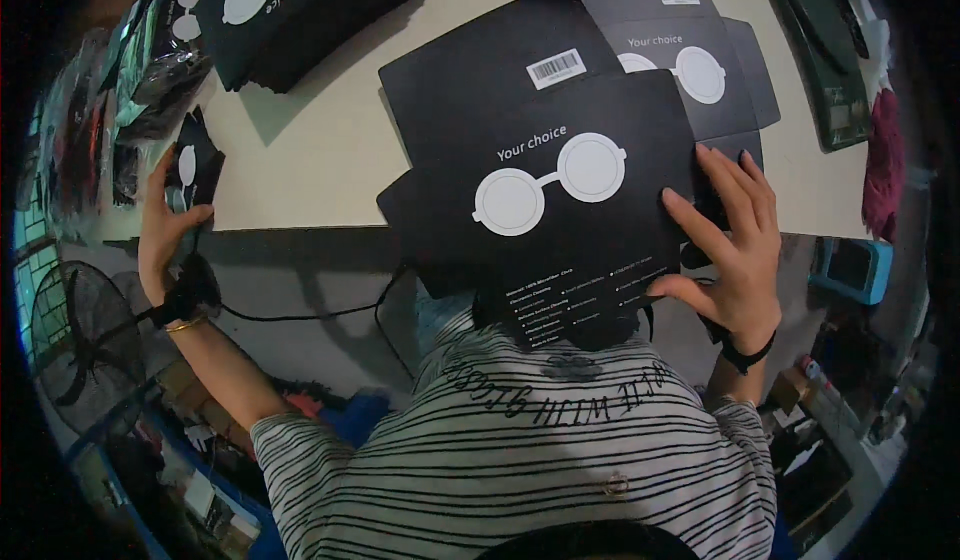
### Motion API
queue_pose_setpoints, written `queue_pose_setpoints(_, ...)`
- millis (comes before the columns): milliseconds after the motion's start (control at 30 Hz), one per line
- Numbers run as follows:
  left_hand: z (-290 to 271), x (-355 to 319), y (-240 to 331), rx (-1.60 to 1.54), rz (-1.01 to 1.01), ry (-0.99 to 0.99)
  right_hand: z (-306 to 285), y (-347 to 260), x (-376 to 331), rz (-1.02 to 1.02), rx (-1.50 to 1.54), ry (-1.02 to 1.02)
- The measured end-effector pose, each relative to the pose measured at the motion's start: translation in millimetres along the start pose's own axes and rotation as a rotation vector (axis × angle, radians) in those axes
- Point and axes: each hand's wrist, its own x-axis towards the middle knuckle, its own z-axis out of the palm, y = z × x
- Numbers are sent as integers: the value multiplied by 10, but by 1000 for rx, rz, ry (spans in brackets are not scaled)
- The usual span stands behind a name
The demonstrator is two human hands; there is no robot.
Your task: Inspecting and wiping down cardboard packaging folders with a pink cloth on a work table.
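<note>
My right hand (730, 245) grips the right edge of a flat black cardboard sleeve (560, 210) printed with a white glasses shape, held over the table's front edge. Its unfolded flap with a barcode sticker (500, 65) lies behind it on the table. My left hand (165, 225) holds a small black packet (193, 170) with the same white glasses print at the table's left edge. A black strap and a gold bangle are on my left wrist.
A stack of black sleeves (300, 10) lies at the back left of the cream table (320, 150). More flat sleeves (690, 60) lie at the back right, beside a dark green device (825, 60). Bagged dark items (150, 70) pile at the left. A fan (75, 330) stands on the floor.
</note>
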Motion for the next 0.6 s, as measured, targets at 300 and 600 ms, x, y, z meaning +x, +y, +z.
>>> queue_pose_setpoints(300,34,43,23,15,130,38,-8,-8,10,0,6,-7)
queue_pose_setpoints(600,25,-376,836,-266,97,129,0,-7,9,10,8,-17)
